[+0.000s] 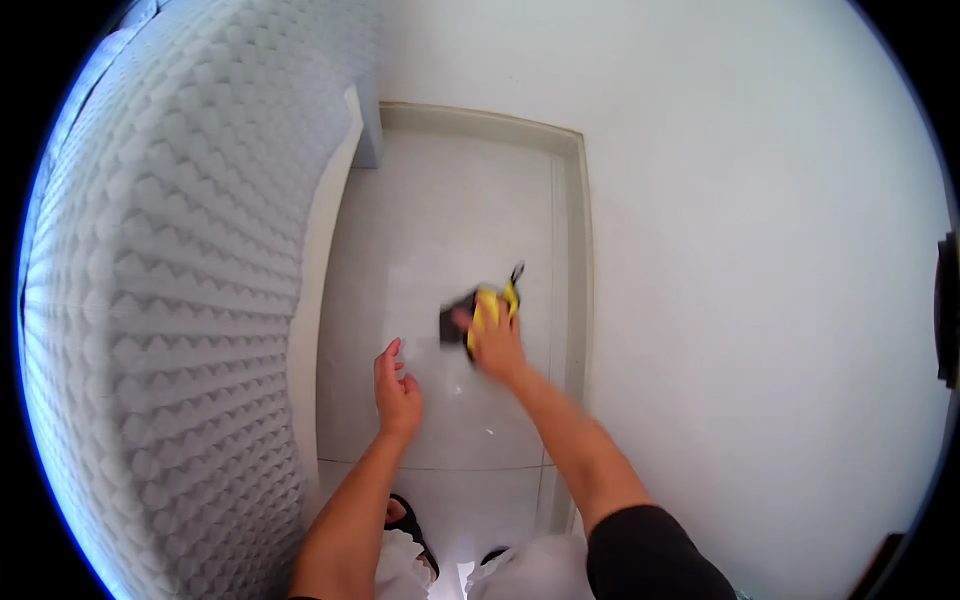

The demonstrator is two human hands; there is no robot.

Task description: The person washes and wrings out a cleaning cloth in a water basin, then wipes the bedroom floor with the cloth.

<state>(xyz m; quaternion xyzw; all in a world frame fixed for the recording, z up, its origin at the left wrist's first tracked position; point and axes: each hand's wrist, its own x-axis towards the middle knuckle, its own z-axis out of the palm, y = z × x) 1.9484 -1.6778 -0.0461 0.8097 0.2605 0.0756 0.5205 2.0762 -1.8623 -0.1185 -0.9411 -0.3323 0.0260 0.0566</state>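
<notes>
"While you look through the head view, where does the yellow-and-black item (487,302) lie?"

"Near the middle of the frame, above the tiled floor (440,220) or on it; the blur hides which. A dark grey part (450,327) pokes out on its left, and a small loop (518,271) rises at its upper right."

"And the fingers?"

"The right hand (497,347) has them over the yellow part, somewhat apart, with the thumb toward the grey side. Gripping or only pressing, I cannot tell. The left hand (399,402) is at lower centre-left, empty, loosely curled, the forefinger reaching upward, well apart from the item."

"What stands about them?"

"A quilted cover (200,300) fills the left of the frame, a white wall (760,250) the right, with pale skirting (580,250) between wall and floor. At the bottom I see a dark sleeve (650,555) and a black sandal (408,522)."

"What could go wrong from here?"

"If the right fingers have only a light hold, I'd judge the item could slip or twist, since nothing else supports its grey end. The loop might snag on something, and a wide swing rightward could knock the knuckles against the skirting."
</notes>
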